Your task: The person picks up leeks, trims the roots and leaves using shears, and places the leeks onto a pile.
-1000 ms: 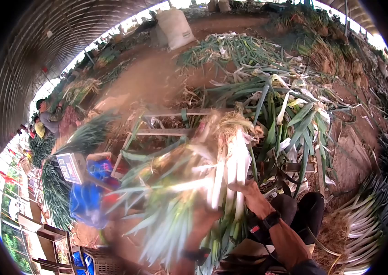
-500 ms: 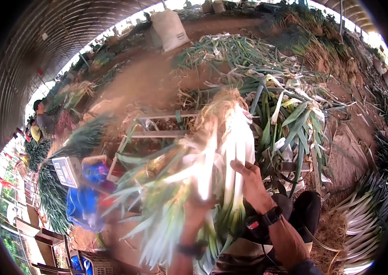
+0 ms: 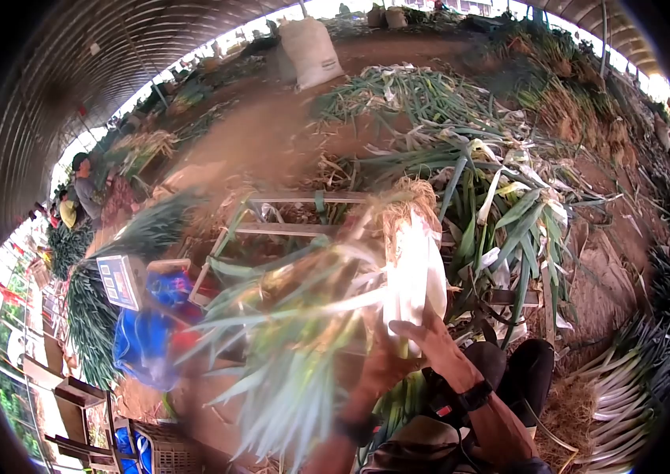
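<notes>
A bundle of leeks [image 3: 416,261] stands upright in front of me, its roots at the top and white stems below. My right hand [image 3: 430,340] is closed round the lower white stems from the right. My left hand [image 3: 386,359] is wrapped round the same stems from the left, close beside the right one, its fingers partly blurred. Loose green and yellowed leek leaves [image 3: 287,379] fan out to the left, smeared by motion. Behind the bundle is a low wooden frame [image 3: 287,229].
Leek trimmings [image 3: 509,213] pile up behind and right. Rooted leeks [image 3: 611,403] lie at the lower right. Left are a scale [image 3: 120,282], a blue bag [image 3: 141,344], a crate [image 3: 173,454] and a chair [image 3: 82,391]. Two people [image 3: 86,189] are farther off; a white sack [image 3: 310,54] stands behind.
My left hand has moved right and closed round the stems near my right hand. My right hand has moved slightly down. The bundle looks narrower, with its stems drawn together.
</notes>
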Demonstrator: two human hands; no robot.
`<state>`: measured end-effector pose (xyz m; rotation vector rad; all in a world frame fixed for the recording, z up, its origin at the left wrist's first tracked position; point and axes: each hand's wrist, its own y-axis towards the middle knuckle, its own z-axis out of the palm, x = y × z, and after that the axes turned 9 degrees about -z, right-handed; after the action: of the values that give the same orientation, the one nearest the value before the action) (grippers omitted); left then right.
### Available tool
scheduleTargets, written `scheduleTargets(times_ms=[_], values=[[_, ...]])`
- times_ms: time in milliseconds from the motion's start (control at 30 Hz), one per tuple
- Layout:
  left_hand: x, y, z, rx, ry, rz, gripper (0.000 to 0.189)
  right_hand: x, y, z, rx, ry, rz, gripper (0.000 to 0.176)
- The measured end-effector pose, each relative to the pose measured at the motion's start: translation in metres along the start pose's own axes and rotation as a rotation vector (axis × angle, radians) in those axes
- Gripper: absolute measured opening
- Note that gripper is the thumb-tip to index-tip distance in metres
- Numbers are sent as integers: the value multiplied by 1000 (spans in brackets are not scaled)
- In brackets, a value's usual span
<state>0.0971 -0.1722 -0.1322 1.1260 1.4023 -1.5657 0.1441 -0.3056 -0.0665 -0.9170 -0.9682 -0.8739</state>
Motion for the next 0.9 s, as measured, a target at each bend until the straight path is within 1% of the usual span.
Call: scheduleTargets(times_ms=[33,100,133,200,233,267,333,400,433,467,533,600,667,700,767,800,900], values=[[9,5,3,-30,79,-15,107,-16,8,-3,51,-33,-77,68],[22,13,10,-161,176,26,93,-51,16,26,-225,-99,-314,64],[28,16,13,-232,222,47,87,-46,16,32,-265,-263,-362,64],[38,22,19,-376,318,79,73,-54,19,14,-118,-228,-370,70],[43,24,21,-446,369,91,67,-48,19,10,-44,-209,-371,74],[49,24,22,-501,409,98,61,-40,16,4,32,-308,-377,77],[60,21,18,-569,464,104,49,-33,12,3,114,-342,-444,81],[70,17,7,-593,498,93,38,-26,5,9,149,-331,-498,85],[64,11,-3,-521,357,25,53,-8,-9,21,148,-298,-458,93],[63,5,-10,-499,332,-16,54,-17,1,24,72,-432,-609,79],[57,-4,-25,-484,377,-46,54,-25,7,25,-13,-668,-797,66],[44,-12,-42,-488,444,-50,55,1,-13,34,-25,-862,-874,67],[27,-24,-58,-506,522,-46,55,-20,5,46,216,-756,-600,70],[15,-30,-63,-517,556,-41,56,-28,-1,42,223,-837,-689,68],[-5,-46,-72,-544,625,-37,56,0,-24,42,212,-998,-873,67],[-13,-49,-75,-554,651,-34,57,-7,-23,47,123,-1154,-1083,66],[-27,-58,-78,-593,726,-31,58,-3,-33,46,178,-1126,-1049,66]])
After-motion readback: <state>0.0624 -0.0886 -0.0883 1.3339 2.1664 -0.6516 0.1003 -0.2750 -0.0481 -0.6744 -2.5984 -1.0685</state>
